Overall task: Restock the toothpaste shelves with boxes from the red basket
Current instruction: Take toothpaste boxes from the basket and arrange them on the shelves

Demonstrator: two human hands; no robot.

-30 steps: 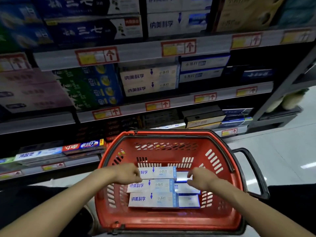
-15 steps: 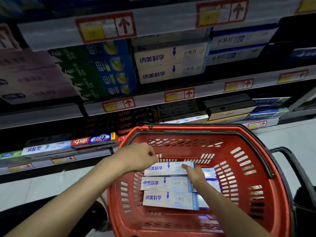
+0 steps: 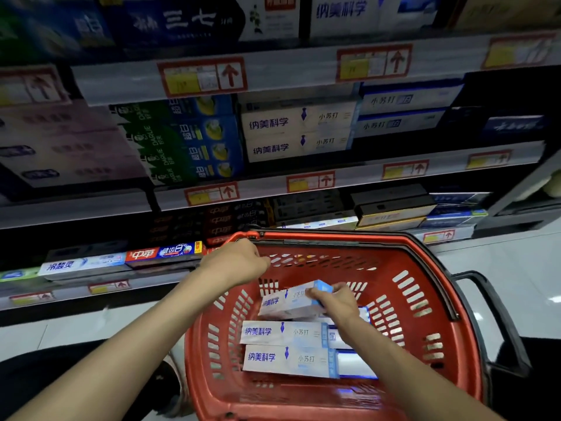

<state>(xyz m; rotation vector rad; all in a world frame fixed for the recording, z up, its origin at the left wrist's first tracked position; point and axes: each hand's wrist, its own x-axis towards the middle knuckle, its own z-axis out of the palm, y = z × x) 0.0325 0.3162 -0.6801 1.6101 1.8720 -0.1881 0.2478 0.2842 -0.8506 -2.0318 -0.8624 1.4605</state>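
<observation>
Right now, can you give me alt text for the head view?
The right hand lifts one end of a white toothpaste box from the red basket, two matching boxes still flat inside. The left hand hovers near the rim.

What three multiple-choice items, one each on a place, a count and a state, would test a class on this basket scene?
1. Where is the left hand?
A. At the basket's far-left rim
B. On a shelf box
C. Under the basket

2. How many boxes lie flat in the basket's front-left stack?
A. None
B. Two
C. Five

3. What state is the top box in?
A. Flat on the shelf
B. Tilted, its right end lifted by the right hand
C. Torn open

Answers: 1 A, the hand sits by the red rim; 2 B, the two flat boxes lie side by side; 3 B, the blue end is raised in the grip.
</observation>
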